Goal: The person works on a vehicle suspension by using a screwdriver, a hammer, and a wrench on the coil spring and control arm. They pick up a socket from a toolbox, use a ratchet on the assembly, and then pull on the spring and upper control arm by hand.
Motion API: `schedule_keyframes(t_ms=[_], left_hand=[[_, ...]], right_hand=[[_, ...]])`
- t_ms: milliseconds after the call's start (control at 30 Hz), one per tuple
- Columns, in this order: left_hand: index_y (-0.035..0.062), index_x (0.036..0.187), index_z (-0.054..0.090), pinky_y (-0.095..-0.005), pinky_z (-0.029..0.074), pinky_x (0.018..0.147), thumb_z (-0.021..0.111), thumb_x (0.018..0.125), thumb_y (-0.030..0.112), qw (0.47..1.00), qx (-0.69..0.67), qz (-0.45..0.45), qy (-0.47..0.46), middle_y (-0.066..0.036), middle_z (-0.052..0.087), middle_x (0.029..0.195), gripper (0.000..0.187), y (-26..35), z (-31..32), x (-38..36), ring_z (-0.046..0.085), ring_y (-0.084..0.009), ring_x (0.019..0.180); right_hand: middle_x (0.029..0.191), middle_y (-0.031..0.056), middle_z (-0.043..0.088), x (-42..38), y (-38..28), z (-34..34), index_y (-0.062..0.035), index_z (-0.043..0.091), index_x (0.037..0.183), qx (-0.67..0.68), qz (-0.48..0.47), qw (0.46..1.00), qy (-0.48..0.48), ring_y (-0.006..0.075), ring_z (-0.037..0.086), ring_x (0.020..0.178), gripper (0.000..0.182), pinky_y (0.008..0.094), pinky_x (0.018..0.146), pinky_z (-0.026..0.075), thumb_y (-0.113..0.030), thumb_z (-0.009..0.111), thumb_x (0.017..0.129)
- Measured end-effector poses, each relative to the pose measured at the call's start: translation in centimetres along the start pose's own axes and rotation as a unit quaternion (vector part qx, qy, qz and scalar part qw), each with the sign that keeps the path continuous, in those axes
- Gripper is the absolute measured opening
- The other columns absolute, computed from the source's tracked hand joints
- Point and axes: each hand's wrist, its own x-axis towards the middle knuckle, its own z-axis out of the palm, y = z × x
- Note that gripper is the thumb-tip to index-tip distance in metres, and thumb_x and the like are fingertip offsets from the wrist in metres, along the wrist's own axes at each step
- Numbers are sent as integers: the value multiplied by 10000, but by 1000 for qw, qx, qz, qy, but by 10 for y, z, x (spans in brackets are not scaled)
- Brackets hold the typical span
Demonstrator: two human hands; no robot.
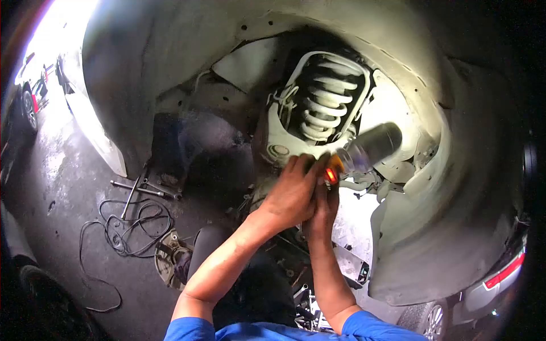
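Both hands meet in front of the white suspension arm (278,139), below the pale coil spring (327,111). My left hand (289,196) has curled fingers at the arm's lower edge; what they grip is hidden. Close against it, my right hand (323,207) is closed at the near end of a dark cylindrical tool (380,143). That tool is blurred, with an orange part and a small glowing red light (331,175) by my fingers. Its exact kind does not show, and its dark end points up and right.
A wheel-arch liner (438,227) curves around the workspace. On the floor at left lie a cross-shaped lug wrench (132,196), a looped black cable (122,244) and a brake part with a round plate (169,261). Parked vehicles stand at the left and lower right.
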Motion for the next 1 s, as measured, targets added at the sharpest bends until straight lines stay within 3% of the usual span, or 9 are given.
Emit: schedule_keyframes(t_ms=[100,167,200,267,367,533,667,833,1000], left_hand=[[0,1367,555,-503,478,993,672,876,189,987,-2,47,-152,-291,584,1221,539,18,-44,27,584,-454,1116],[15,1276,639,-470,479,1014,668,931,267,994,-32,-20,-103,-278,632,1192,428,17,-64,65,613,-410,1154],[-11,1233,647,-446,490,1008,635,963,261,997,-13,59,-43,-256,649,1176,384,8,-61,98,633,-399,1123],[-28,1206,652,-460,508,992,585,999,238,999,22,30,21,-247,659,1154,343,5,-59,165,647,-401,1080],[-39,1159,660,-477,528,964,478,1048,225,956,176,210,100,-240,668,1133,339,-45,-31,256,650,-391,1053],[-10,1038,682,-503,543,893,494,1005,233,964,240,94,-57,-233,692,988,309,-32,-33,308,667,-386,1006],[48,935,767,-464,591,847,551,877,189,953,270,135,28,-210,741,1036,265,-37,-20,323,734,-370,953],[73,980,783,-457,571,901,556,873,193,958,201,184,90,-191,743,1073,278,-41,-9,329,731,-348,1013],[125,1168,749,-449,494,1035,429,999,304,944,304,-17,-124,-172,685,1264,404,-20,-3,333,652,-330,1202]], right_hand=[[1369,122,558,4,-5,-17,0,424,1475,45,31,998,27,222,552,1229,591,349,1054,433,-302,624,1008],[1324,119,579,6,8,-35,6,442,1450,27,46,998,31,221,564,1193,592,354,1039,442,-324,638,999],[1298,106,589,5,14,-40,5,462,1429,9,48,998,44,212,573,1170,568,349,1022,453,-314,642,995],[1217,82,614,-4,19,-49,-3,517,1364,-55,61,995,53,188,584,1130,485,336,998,462,-263,665,982],[1176,75,626,-20,11,-39,-7,523,1349,-89,15,996,28,186,587,1113,486,335,991,463,-255,693,967],[1139,78,643,-48,-3,-51,-16,516,1321,-116,-5,993,-33,164,624,1028,497,315,927,495,-308,713,970],[1105,89,663,-61,-8,-67,-2,511,1321,-127,7,989,-70,175,645,1015,515,325,920,505,-310,717,963],[1101,112,681,-72,-5,-74,4,511,1322,-110,11,991,-77,204,680,1005,479,344,928,518,-253,698,963],[1080,113,695,-92,6,-90,2,524,1287,-100,23,992,-70,217,692,994,443,352,915,528,-237,699,958]])
